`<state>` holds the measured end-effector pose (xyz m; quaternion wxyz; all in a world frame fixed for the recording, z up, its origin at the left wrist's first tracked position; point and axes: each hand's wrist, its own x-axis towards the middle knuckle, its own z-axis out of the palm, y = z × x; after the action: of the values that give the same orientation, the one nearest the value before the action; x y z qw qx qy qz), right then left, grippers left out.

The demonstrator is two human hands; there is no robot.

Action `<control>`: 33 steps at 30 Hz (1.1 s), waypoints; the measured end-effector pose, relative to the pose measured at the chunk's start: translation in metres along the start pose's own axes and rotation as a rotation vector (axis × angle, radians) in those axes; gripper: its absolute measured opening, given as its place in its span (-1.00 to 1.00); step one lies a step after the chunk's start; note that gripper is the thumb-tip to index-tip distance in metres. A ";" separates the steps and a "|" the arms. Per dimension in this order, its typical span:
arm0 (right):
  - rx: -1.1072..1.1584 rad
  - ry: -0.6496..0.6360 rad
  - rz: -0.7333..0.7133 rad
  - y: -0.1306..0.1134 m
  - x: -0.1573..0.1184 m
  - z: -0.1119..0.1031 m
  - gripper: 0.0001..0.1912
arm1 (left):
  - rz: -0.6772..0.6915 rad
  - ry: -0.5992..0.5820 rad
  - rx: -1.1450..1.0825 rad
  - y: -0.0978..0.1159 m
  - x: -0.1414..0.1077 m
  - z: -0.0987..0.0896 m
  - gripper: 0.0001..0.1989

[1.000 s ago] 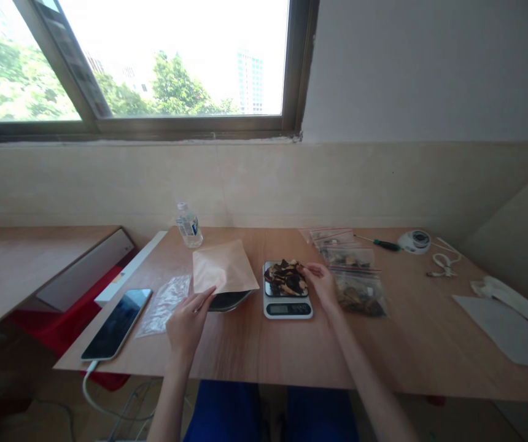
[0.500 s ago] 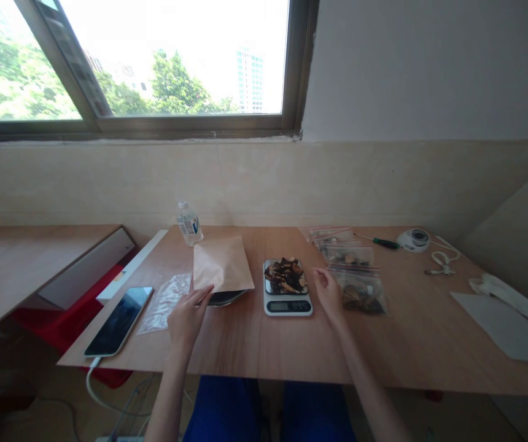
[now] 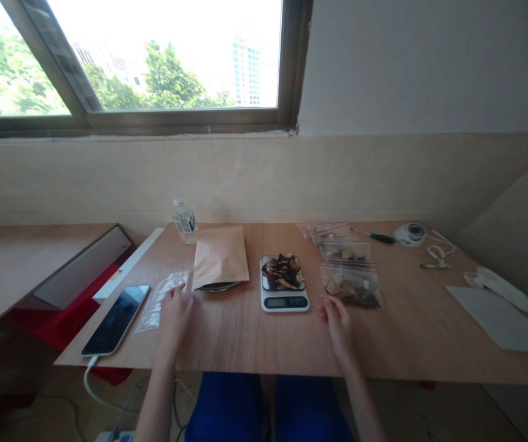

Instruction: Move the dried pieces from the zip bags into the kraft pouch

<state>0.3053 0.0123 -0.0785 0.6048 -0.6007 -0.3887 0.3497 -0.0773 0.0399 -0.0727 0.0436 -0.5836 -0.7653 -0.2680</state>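
Observation:
My left hand (image 3: pixel 176 310) is over the right edge of a clear plastic bag (image 3: pixel 154 310), its fingers bent and a little apart; I cannot tell how firmly they touch it. Just beyond it lies a brown paper bag (image 3: pixel 221 256), its dark mouth facing me. A white kitchen scale (image 3: pixel 269 310) stands in the middle, with dried dark-edged slices (image 3: pixel 283 272) heaped on its plate. To the right of the scale, my right hand (image 3: pixel 337 322) hovers with loosely curled fingers and nothing in them. Zip bags of dried pieces (image 3: pixel 351 287) lie close beyond that hand.
A phone (image 3: pixel 115 320) on a charging cable lies at the left edge. Behind the paper bag stands a water bottle (image 3: pixel 185 222). At the right are a screwdriver (image 3: pixel 382 238), a dome camera (image 3: pixel 410 234) with its cable, and a white sheet (image 3: pixel 498 319) with a crumpled tissue (image 3: pixel 506 288).
My left hand has let go of the paper bag, which now lies flatter, and moved left to the plastic bag. My right hand has drawn back toward me.

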 end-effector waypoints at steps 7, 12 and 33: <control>0.016 0.001 0.006 0.000 0.001 0.001 -0.57 | -0.068 0.011 -0.050 -0.007 -0.005 -0.006 -0.61; -0.046 -0.030 -0.029 0.001 0.000 0.001 -0.57 | -0.136 -0.013 -0.109 -0.006 0.002 -0.016 -0.70; -0.488 -0.614 -0.418 -0.052 0.152 0.118 -0.92 | -0.078 0.097 -0.262 -0.024 -0.009 0.008 -0.64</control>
<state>0.2665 0.1995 -0.0219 0.3595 -0.5025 -0.7347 0.2802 -0.0945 0.0321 -0.0916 -0.0066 -0.5405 -0.7428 -0.3950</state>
